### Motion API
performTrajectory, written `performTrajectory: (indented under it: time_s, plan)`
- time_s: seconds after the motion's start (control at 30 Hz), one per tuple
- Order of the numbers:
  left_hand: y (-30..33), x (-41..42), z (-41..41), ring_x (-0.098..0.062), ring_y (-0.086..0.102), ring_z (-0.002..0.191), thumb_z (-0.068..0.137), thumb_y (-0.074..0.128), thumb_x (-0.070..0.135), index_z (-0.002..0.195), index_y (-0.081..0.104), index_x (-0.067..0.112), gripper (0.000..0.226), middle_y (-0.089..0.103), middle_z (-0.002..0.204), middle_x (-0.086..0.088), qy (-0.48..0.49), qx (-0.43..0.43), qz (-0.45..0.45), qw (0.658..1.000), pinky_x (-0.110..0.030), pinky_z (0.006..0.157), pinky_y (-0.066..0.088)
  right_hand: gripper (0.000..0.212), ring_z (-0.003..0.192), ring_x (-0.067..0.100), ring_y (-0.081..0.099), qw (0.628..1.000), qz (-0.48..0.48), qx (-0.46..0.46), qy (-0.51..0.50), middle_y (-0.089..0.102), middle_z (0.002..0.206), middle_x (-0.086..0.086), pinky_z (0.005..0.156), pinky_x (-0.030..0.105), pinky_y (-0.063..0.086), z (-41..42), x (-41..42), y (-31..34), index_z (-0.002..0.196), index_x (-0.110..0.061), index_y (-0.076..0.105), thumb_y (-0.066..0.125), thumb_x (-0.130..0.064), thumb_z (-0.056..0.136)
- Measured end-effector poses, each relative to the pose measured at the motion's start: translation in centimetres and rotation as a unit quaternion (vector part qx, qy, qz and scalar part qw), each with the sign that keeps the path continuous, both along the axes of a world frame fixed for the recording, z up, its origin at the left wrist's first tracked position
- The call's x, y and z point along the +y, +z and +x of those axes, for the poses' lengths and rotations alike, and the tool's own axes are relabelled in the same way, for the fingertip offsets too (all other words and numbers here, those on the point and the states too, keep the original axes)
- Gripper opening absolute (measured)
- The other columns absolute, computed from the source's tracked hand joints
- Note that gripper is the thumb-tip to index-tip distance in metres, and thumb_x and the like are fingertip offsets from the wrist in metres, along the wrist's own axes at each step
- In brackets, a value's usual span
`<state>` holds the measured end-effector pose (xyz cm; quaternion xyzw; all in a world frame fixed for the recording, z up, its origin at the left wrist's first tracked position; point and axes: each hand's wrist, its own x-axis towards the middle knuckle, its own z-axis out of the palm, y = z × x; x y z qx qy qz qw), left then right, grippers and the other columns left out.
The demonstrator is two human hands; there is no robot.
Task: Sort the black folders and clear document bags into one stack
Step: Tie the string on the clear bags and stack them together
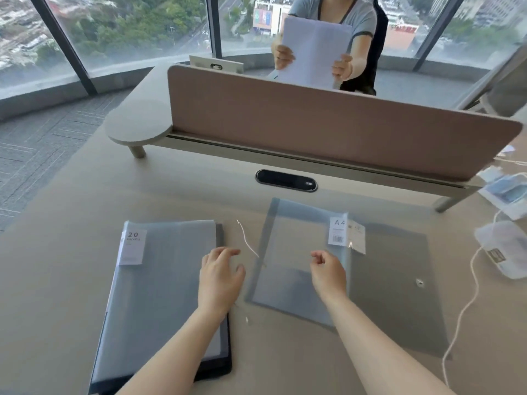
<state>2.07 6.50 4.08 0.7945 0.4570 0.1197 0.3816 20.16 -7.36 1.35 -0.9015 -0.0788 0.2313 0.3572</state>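
Note:
A stack of black folders (159, 286) lies at the left of the desk, its top cover glossy with a white "20 pockets" label. Two clear document bags sit to the right: one with an "A4" label (288, 252) overlaps a second bag (399, 295) that has a snap button. My left hand (221, 276) hovers over the right edge of the folder stack, fingers spread, holding nothing. Over the A4 bag, my right hand (328, 273) has its fingers loosely curled; I cannot see anything pinched in them.
A brown desk divider (328, 121) stands behind a black cable port (286, 181). White chargers and a cable (462, 309) lie at the right edge. A person behind the divider holds white paper (313, 52). A thin white strand (246, 238) lies between the piles.

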Motion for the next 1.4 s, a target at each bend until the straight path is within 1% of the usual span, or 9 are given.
performTrajectory:
  time_s: [0.13, 0.3, 0.43, 0.53, 0.67, 0.8, 0.87, 1.07, 1.4]
  plan:
    - [-1.3, -4.5, 4.7, -0.023, 0.049, 0.12, 0.087, 0.065, 0.015, 0.117, 0.068, 0.016, 0.03, 0.062, 0.121, 0.0, -0.078, -0.004, -0.036, 0.996, -0.019, 0.094, 0.032, 0.032, 0.109, 0.025, 0.059, 0.999, 0.021, 0.024, -0.003, 0.062, 0.117, 0.007, 0.082, 0.025, 0.038, 3.7, -3.2, 0.2, 0.12, -0.009, 0.062, 0.047, -0.005, 0.092]
    - [-2.9, -9.5, 9.6, -0.016, 0.046, 0.126, 0.09, 0.062, 0.027, 0.127, 0.061, 0.021, 0.038, 0.057, 0.133, 0.007, -0.154, 0.035, -0.049, 0.986, -0.023, 0.098, 0.037, 0.033, 0.115, 0.022, 0.056, 1.0, 0.017, -0.001, 0.019, 0.056, 0.129, 0.002, 0.083, 0.025, 0.037, 8.1, -6.3, 0.6, 0.124, -0.019, 0.058, 0.05, -0.014, 0.093]
    - [-3.8, -12.2, 12.7, -0.018, 0.031, 0.142, 0.092, 0.06, 0.034, 0.144, 0.046, 0.024, 0.055, 0.039, 0.154, 0.004, -0.193, 0.082, -0.066, 0.976, -0.031, 0.111, 0.033, 0.052, 0.119, 0.02, 0.055, 0.997, -0.02, 0.001, 0.077, 0.044, 0.144, -0.004, 0.082, 0.027, 0.037, 11.2, -7.3, 0.8, 0.142, -0.027, 0.043, 0.047, -0.014, 0.092]
    - [-4.5, -13.6, 14.5, -0.023, 0.017, 0.15, 0.091, 0.059, 0.043, 0.15, 0.037, 0.025, 0.065, 0.023, 0.163, -0.001, -0.212, 0.119, -0.048, 0.969, -0.034, 0.119, 0.023, 0.053, 0.116, 0.019, 0.056, 0.991, -0.033, -0.006, 0.126, 0.041, 0.146, -0.006, 0.083, 0.031, 0.042, 13.2, -7.0, 0.5, 0.138, -0.031, 0.044, 0.044, -0.011, 0.089]
    - [-5.1, -14.6, 15.6, -0.023, 0.007, 0.152, 0.089, 0.058, 0.052, 0.152, 0.028, 0.028, 0.074, 0.012, 0.166, -0.002, -0.213, 0.15, -0.002, 0.966, -0.035, 0.121, 0.013, 0.053, 0.13, 0.021, 0.049, 0.982, -0.034, -0.017, 0.185, 0.036, 0.151, -0.008, 0.1, 0.036, 0.042, 15.4, -6.1, 0.0, 0.138, -0.027, 0.04, 0.048, -0.014, 0.088]
    - [-5.7, -15.1, 16.1, -0.022, 0.005, 0.152, 0.085, 0.057, 0.06, 0.154, 0.022, 0.032, 0.082, 0.006, 0.167, 0.001, -0.208, 0.184, 0.031, 0.96, -0.035, 0.121, 0.009, 0.066, 0.146, 0.019, 0.028, 0.967, -0.102, -0.014, 0.233, 0.01, 0.165, -0.006, 0.111, 0.034, 0.03, 17.6, -4.8, -0.3, 0.153, -0.018, 0.022, 0.049, -0.02, 0.093]
    - [-6.0, -15.1, 16.2, -0.022, 0.005, 0.152, 0.085, 0.056, 0.062, 0.153, 0.023, 0.032, 0.082, 0.005, 0.167, 0.001, -0.209, 0.193, 0.039, 0.958, -0.035, 0.121, 0.008, 0.068, 0.147, 0.02, 0.027, 0.964, -0.113, -0.013, 0.239, 0.006, 0.165, -0.006, 0.112, 0.033, 0.028, 18.5, -4.1, -0.5, 0.155, -0.018, 0.017, 0.048, -0.02, 0.094]
    - [-6.6, -15.0, 16.2, -0.022, 0.005, 0.152, 0.083, 0.057, 0.064, 0.152, 0.026, 0.032, 0.082, 0.005, 0.167, 0.002, -0.21, 0.199, 0.048, 0.956, -0.036, 0.121, 0.008, 0.068, 0.147, 0.021, 0.027, 0.965, -0.107, 0.003, 0.238, 0.016, 0.164, 0.0, 0.115, 0.035, 0.026, 20.5, -2.2, -0.9, 0.155, -0.018, 0.017, 0.044, -0.016, 0.094]
    - [-6.8, -14.7, 16.0, -0.022, 0.01, 0.15, 0.081, 0.056, 0.066, 0.15, 0.028, 0.033, 0.081, 0.01, 0.165, 0.005, -0.214, 0.192, 0.054, 0.956, -0.034, 0.12, 0.011, 0.051, 0.123, 0.03, 0.053, 0.973, -0.091, -0.05, 0.207, 0.04, 0.141, 0.01, 0.098, 0.033, 0.04, 20.9, -1.1, -1.0, 0.145, -0.015, 0.043, 0.041, -0.01, 0.094]
